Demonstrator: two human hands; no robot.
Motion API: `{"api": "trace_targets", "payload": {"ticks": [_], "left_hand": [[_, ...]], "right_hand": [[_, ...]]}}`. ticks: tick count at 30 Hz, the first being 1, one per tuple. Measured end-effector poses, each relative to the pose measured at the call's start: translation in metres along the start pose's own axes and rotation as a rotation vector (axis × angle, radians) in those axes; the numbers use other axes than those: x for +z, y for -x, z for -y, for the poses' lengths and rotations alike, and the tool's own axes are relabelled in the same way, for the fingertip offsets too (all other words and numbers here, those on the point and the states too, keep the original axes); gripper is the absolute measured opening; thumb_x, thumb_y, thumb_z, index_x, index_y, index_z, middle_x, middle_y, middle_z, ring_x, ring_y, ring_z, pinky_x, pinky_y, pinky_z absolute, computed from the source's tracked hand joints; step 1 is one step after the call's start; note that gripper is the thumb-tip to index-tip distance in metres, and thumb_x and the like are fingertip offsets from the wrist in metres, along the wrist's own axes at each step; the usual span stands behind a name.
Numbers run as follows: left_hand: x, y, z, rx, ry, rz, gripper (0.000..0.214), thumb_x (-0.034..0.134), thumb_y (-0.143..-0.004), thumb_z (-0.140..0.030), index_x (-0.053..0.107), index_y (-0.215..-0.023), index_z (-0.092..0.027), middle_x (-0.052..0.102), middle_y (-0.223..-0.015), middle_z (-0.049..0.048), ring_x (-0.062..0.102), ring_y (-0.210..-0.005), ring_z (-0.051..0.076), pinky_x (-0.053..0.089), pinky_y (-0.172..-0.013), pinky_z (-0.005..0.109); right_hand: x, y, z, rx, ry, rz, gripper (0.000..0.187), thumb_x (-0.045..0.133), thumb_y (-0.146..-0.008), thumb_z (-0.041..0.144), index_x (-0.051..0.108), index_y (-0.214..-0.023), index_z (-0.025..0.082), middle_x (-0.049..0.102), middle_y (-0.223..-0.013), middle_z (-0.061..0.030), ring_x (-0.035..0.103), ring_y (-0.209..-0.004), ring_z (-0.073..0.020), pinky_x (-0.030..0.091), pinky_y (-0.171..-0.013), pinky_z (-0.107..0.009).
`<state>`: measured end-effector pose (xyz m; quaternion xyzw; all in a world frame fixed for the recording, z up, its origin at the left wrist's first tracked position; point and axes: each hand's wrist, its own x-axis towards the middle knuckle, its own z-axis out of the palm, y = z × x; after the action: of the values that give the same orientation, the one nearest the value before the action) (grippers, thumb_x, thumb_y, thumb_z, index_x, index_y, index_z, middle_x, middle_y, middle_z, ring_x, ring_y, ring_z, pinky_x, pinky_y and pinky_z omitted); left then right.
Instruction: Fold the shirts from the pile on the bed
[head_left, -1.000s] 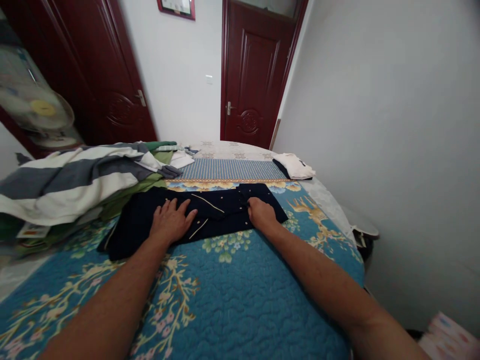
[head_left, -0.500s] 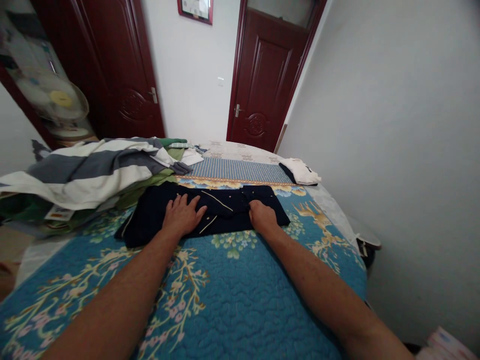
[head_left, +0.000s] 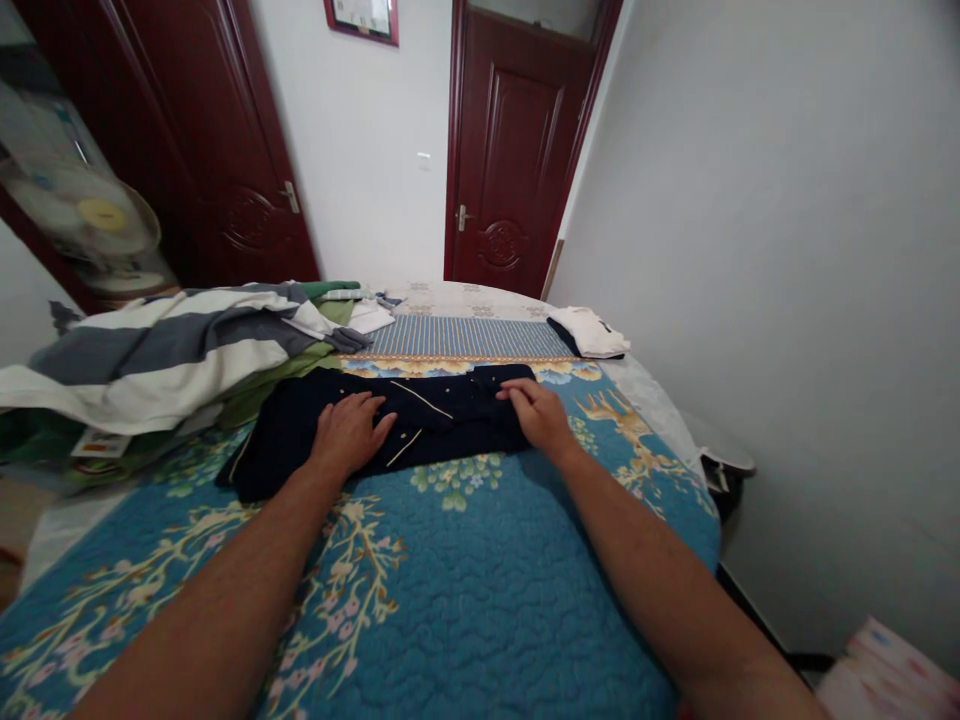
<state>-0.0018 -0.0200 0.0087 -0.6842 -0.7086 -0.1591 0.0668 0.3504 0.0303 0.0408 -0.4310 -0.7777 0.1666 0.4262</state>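
fan: far left, blurred, beside the left door, which is dark red.
striped cloth: grey and white, heaped on the left side of the bed, over green cloth; its right end lies just beside the garment's far left corner.
left hand: palm down on the left-middle of the navy garment. Grip wide, fingers spread flat, nothing held.
navy garment: lies flat across the middle of the quilt, long side left to right, between the two hands. Thin pale lines and small pale dots show on its top face. Left end sticks out past the left hand.
quilt: blue with a floral pattern, covers the near part of the bed; a blue striped band runs just beyond the garment.
far door: dark red, shut, behind the bed.
right hand: palm down on the garment's right end, fingers pointing left across the cloth. Grip wide, pressing, not closed round anything that shows.
white folded garment: far right corner of the bed, well apart from both hands, dark cloth under it.
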Motion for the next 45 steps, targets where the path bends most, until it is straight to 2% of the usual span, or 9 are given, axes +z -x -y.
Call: {"api": "trace_targets", "payload": {"ticks": [3,7,11,14,22,27,32,39,45], "left_hand": [[-0.019,0.003,-0.015,0.120,0.112,-0.142,0.047,0.045,-0.106,-0.043,0.074,-0.131,-0.017,0.068,-0.147,0.0143,0.059,-0.140,0.030,0.041,-0.123,0.049],[-0.032,0.006,-0.066,0.339,0.220,-0.156,0.046,0.041,-0.107,-0.032,0.066,-0.144,-0.020,0.068,-0.148,0.0111,0.055,-0.146,0.026,0.039,-0.127,0.048],[-0.009,0.002,-0.122,0.523,0.153,0.007,0.054,0.043,-0.103,-0.020,0.057,-0.156,-0.024,0.056,-0.163,0.0075,0.041,-0.158,0.030,0.034,-0.129,0.057],[0.015,-0.002,-0.141,0.513,0.095,0.104,0.054,0.045,-0.103,-0.021,0.058,-0.156,-0.027,0.056,-0.164,0.0065,0.041,-0.158,0.033,0.035,-0.127,0.059],[0.027,0.000,-0.138,0.483,0.102,0.115,0.054,0.044,-0.105,-0.026,0.056,-0.157,-0.025,0.055,-0.165,0.0080,0.047,-0.154,0.032,0.037,-0.126,0.057],[0.025,-0.001,-0.136,0.486,0.166,0.106,0.048,0.046,-0.105,-0.028,0.062,-0.150,-0.023,0.060,-0.159,0.0082,0.049,-0.152,0.031,0.037,-0.127,0.055],[0.024,-0.002,-0.134,0.478,0.250,0.072,0.047,0.054,-0.101,-0.025,0.065,-0.146,-0.022,0.062,-0.157,0.0107,0.055,-0.146,0.028,0.040,-0.126,0.050],[0.022,-0.002,-0.140,0.526,0.151,0.121,0.059,0.044,-0.105,-0.023,0.048,-0.163,-0.029,0.044,-0.172,0.0066,0.031,-0.163,0.033,0.027,-0.131,0.063],[0.023,0.001,-0.148,0.518,0.118,0.177,0.052,0.048,-0.107,-0.040,0.054,-0.159,-0.039,0.037,-0.176,0.0042,0.034,-0.161,0.041,0.036,-0.122,0.071]], "right_hand": [[-0.016,-0.008,-0.018,0.155,0.154,-0.165,0.034,0.046,-0.102,0.025,0.075,-0.119,0.020,0.082,-0.109,-0.0069,0.074,-0.107,-0.0220,0.052,-0.103,-0.035],[-0.008,-0.007,-0.023,0.201,0.370,0.048,0.029,0.050,-0.104,0.027,0.074,-0.118,0.019,0.079,-0.117,-0.0094,0.072,-0.110,-0.0213,0.049,-0.102,-0.032],[0.018,0.001,-0.007,0.238,0.554,0.165,0.035,0.059,-0.103,0.049,0.070,-0.118,0.019,0.075,-0.118,-0.0121,0.072,-0.107,-0.0252,0.051,-0.094,-0.034],[0.027,0.001,0.001,0.285,0.656,0.186,0.033,0.060,-0.102,0.045,0.068,-0.120,0.018,0.073,-0.118,-0.0133,0.073,-0.104,-0.0276,0.052,-0.089,-0.036],[0.021,-0.007,0.004,0.193,0.616,0.142,0.025,0.047,-0.105,0.027,0.069,-0.115,0.019,0.073,-0.117,-0.0109,0.070,-0.110,-0.0238,0.049,-0.093,-0.032],[0.030,-0.001,0.010,0.135,0.625,0.361,0.024,0.049,-0.106,0.031,0.070,-0.112,0.022,0.074,-0.116,-0.0093,0.070,-0.105,-0.0233,0.049,-0.089,-0.032],[0.032,0.002,0.012,0.159,0.660,0.351,0.028,0.047,-0.108,0.034,0.072,-0.111,0.022,0.076,-0.115,-0.0093,0.072,-0.106,-0.0243,0.050,-0.088,-0.033],[0.008,-0.005,0.014,0.169,0.651,0.383,0.039,0.042,-0.108,0.032,0.078,-0.104,0.019,0.079,-0.111,-0.0123,0.073,-0.106,-0.0256,0.050,-0.096,-0.034],[-0.001,-0.009,-0.019,0.127,0.657,0.162,0.052,0.039,-0.111,0.034,0.055,-0.156,0.013,0.057,-0.158,-0.0176,0.047,-0.150,-0.0272,0.035,-0.123,-0.041]]}}
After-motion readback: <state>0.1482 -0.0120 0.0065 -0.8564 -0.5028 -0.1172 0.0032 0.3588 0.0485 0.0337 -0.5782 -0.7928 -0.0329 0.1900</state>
